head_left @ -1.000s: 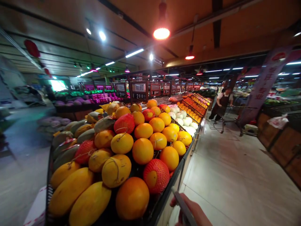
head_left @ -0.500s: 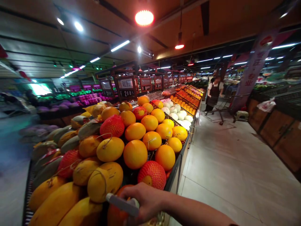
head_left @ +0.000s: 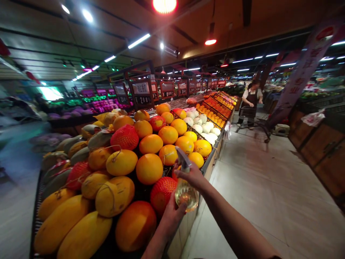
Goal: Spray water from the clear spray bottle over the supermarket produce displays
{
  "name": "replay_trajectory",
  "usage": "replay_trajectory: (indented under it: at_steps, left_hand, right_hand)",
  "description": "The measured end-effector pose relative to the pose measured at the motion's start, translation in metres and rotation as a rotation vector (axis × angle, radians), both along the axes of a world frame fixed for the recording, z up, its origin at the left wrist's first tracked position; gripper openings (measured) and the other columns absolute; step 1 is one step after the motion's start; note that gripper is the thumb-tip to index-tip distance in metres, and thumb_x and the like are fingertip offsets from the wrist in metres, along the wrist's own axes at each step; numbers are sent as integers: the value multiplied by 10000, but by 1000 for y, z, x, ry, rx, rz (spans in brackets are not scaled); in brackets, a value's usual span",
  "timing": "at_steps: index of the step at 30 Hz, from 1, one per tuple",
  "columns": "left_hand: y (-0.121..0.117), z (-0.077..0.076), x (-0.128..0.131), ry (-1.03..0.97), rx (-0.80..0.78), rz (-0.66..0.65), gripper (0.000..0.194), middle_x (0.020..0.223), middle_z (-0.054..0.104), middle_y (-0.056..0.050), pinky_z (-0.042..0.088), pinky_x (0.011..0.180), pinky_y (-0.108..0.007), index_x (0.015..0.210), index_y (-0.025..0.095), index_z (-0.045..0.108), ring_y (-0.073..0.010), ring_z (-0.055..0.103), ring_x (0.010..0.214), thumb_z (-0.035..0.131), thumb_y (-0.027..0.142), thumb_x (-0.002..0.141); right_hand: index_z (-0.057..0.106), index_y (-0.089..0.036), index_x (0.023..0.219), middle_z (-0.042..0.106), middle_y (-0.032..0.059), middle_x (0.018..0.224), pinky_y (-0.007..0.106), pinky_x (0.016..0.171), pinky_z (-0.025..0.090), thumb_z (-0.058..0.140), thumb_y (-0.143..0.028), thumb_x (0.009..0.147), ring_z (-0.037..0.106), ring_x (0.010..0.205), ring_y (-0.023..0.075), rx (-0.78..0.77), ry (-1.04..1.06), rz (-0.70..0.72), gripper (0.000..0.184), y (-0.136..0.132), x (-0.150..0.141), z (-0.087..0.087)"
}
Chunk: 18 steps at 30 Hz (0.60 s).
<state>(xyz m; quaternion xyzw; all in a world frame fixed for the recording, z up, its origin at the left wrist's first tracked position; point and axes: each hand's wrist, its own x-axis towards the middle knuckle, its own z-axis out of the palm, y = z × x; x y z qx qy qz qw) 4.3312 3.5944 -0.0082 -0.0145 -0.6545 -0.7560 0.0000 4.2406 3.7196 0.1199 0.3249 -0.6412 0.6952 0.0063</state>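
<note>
A clear spray bottle (head_left: 186,194) with pale yellow liquid and a greyish spray head stands tilted at the right edge of the melon display. My right hand (head_left: 192,175) is closed around its neck, just under the head. Lower down, my left hand (head_left: 174,213) grips the side and base of the bottle. Behind and beside the hands lies a melon in red foam netting (head_left: 161,194), partly covered by them. An orange-red melon (head_left: 136,226) rests left of my left forearm. Yellow melons (head_left: 149,169) are piled beyond the bottle.
White melons (head_left: 207,127) and crates of orange fruit (head_left: 212,118) continue along the stand. Price signs (head_left: 142,100) rise behind the pile. A person in a dark apron (head_left: 249,102) stands by a cart (head_left: 258,126) in the aisle. Wooden cabinets (head_left: 318,144) line the right side.
My right hand has moved up and to the right with the spray bottle, away from the orange-red melon. My left hand has come into view and taken hold of the bottle's lower part.
</note>
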Motion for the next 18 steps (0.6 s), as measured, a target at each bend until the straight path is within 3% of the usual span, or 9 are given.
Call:
replay_trajectory:
  at_steps: [3,5,10,14,18]
  left_hand:
    - [30,16,-12,-4,-55,-169,935,1250,695,-148,555,852,-391,1422,176,524,-294,671,1052,732,801,759]
    - [49,20,-15,-22,-50,-221,964,1155,674,-115,508,701,-317,1389,168,526,-229,635,909,746,825,718]
    - [80,5,-9,-83,-8,-304,981,1048,625,-81,467,660,-313,1280,155,524,-188,596,834,761,868,650]
    - [82,-16,8,-139,17,-267,1001,1056,621,-95,492,644,-327,1207,167,495,-206,616,841,803,876,572]
    - [63,-31,36,-178,46,-147,1008,1039,601,-66,470,636,-303,1183,192,453,-176,595,811,823,873,540]
  right_hand:
    - [650,-237,1075,645,5,904,314,654,566,837,-369,789,598,761,167,-101,-109,-120,366,40,-5,-7]
    - [658,-231,1041,655,21,902,326,638,571,863,-399,774,603,758,178,-123,-159,-187,376,63,-5,-11]
    - [692,-216,1054,678,60,921,363,639,578,905,-452,738,630,790,218,-56,-219,-234,448,98,0,-26]
    - [694,-237,1202,682,60,1039,366,700,582,907,-430,705,668,907,249,71,-294,-145,574,90,5,-40]
    - [623,-273,1389,674,44,1106,381,795,569,835,-374,736,669,998,253,212,-269,64,693,53,15,-48]
